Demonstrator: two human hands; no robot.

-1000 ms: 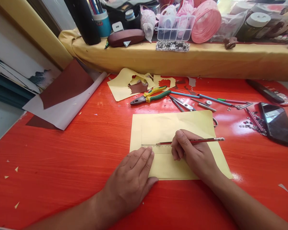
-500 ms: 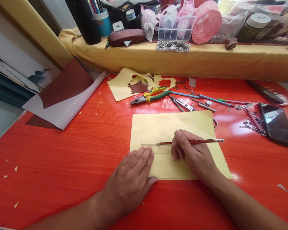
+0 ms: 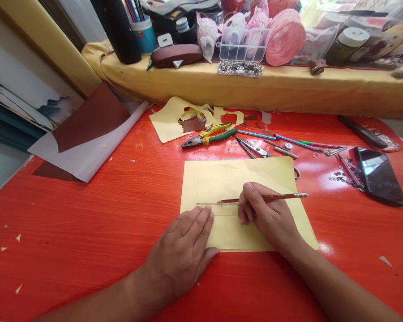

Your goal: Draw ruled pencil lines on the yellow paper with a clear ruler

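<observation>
A sheet of yellow paper (image 3: 245, 174) with faint pencil lines lies before me on the red table. Across it runs a clear ruler (image 3: 225, 205) with black markings. My left hand (image 3: 184, 246) lies flat with fingers stretched out, its fingertips pressing the ruler and the paper. My right hand (image 3: 265, 214) is closed around a dark red pencil (image 3: 285, 196). The pencil slants low over the sheet, its tip at the ruler's upper edge. Whether the tip touches the paper I cannot tell.
Beyond the sheet lie pliers (image 3: 210, 135), scissors (image 3: 258, 149), pens (image 3: 292, 139) and cut yellow scraps (image 3: 166, 118). To the right are small metal rings and a black phone (image 3: 379, 176). Rolled brown-and-white sheeting (image 3: 90, 134) lies left. A cloth-covered ledge (image 3: 188, 89) borders the back.
The whole view has shifted slightly. Both hands, the ruler and the pencil keep nearly the same places on the paper.
</observation>
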